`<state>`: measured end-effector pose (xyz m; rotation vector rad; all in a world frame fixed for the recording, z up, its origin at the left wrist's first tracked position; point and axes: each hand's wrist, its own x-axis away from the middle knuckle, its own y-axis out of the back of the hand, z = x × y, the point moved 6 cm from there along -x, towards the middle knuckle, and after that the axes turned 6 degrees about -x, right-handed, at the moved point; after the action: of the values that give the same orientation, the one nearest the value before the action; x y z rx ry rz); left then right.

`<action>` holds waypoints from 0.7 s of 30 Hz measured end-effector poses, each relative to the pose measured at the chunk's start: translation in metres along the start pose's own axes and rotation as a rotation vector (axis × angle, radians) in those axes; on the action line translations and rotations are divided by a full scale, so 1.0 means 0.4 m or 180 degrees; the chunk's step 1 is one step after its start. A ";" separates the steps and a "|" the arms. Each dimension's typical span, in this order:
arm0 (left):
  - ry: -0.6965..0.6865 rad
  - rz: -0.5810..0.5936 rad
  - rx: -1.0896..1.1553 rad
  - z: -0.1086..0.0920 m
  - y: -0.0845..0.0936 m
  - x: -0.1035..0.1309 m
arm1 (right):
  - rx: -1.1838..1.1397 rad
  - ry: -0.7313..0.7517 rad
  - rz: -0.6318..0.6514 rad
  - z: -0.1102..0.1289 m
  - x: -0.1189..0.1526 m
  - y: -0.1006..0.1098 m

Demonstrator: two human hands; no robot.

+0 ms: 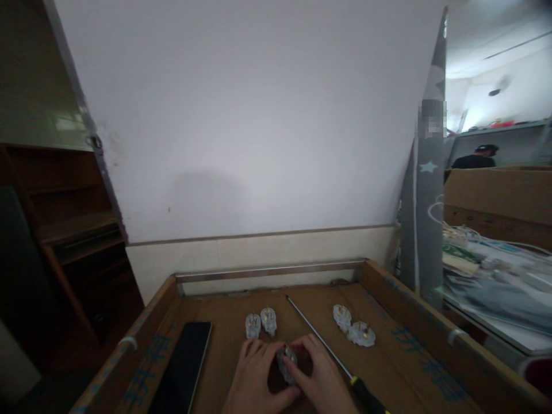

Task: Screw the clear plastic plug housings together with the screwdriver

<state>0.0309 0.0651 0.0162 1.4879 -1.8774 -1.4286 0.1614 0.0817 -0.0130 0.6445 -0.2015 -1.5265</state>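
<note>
The fingertips of the left hand [259, 374] and right hand [313, 371] are closed around a plug [286, 363], gripping it between them just above the near middle of the tray [431, 319]. The plug is small, rounded and clear, with metal showing inside. Just beyond the left fingers, a left pair of plugs [268, 320] stands close together, pins up. A screwdriver [318, 336] slants from far middle to near right, its thin shaft passing close by the right hand; it lies between the held plug and the right pair of plugs [361, 335], which sit end to end, apparently touching. Left of the left hand lies a flat black phone [183, 368], glossy and rectangular, cut off by the view's near edge.

All this is on brown cardboard [228, 305] with blue printed characters at left and right. Cardboard-covered sides rise left and right, each with a pale strap, and a metal bar [271, 270] crosses the far end. Beyond are cream tiles [259, 247] and a smooth white wall [259, 144]. Dark wooden shelves [64, 190] stand far left; a grey star-patterned curtain [426, 230] hangs right, then bagged clutter [487, 276], a carton [495, 198] and a person [483, 156] in a dark cap.
</note>
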 end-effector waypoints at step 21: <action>0.0124 0.0123 0.0436 0.002 -0.003 0.010 | 0.0208 0.0128 0.0165 0.042 0.007 0.023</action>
<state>0.0294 0.0620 0.0135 1.5208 -2.0044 -1.2673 0.1609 0.0738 0.0045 0.7161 -0.2366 -1.4607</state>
